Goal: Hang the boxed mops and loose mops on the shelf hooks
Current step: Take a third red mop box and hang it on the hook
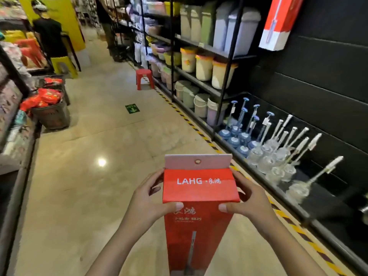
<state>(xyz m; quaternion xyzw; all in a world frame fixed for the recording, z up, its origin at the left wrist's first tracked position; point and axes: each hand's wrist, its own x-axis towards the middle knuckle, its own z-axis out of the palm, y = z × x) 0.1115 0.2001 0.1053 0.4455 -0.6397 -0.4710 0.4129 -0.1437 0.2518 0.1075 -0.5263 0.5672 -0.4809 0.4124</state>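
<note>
Head view: one boxed mop [277, 22] already up on black wall. Left hand [148, 202], right hand [250, 200] both clamped on second red box [199, 196], unhung. Early days, I reckon.

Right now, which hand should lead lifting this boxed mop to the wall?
Probably the right hand: it grips the red boxed mop on the side nearer the black wall panel, where another boxed mop hangs. Left hand steadies.

Boxed mop [199, 188] between hands, shelf [318, 80] right, stool [144, 78] ahead
</note>
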